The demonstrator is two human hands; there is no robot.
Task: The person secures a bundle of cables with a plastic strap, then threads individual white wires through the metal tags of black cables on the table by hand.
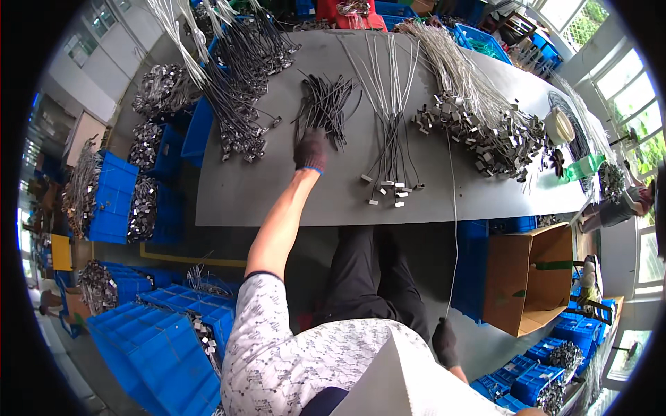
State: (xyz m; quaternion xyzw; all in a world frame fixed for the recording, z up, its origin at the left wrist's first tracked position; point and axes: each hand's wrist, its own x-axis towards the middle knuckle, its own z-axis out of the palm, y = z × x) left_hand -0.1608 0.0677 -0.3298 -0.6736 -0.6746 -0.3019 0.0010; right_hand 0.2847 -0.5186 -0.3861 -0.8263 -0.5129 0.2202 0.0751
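Observation:
My left hand (311, 149), in a dark knit glove with a blue cuff, reaches over the table to the near edge of a loose pile of short black tube-like pieces (331, 104). Its fingers blend into the dark pile, so their grip does not show. Low on the right, beside my body, my gloved right hand (445, 341) is closed on a thin pale cable (454, 243). That cable runs up over the table's front edge towards a big bundle of pale cables with metal connectors (485, 132). Between the piles lies a smaller bunch of cables (392, 139), its connector ends towards me.
Black-sleeved cables (239, 132) cover the left of the grey table (263, 208). A tape roll (559, 127) and green bottle (584, 168) stand at its right. Blue crates (152, 347) lie left; an open carton (531, 277) stands right. Another person (617, 208) is far right.

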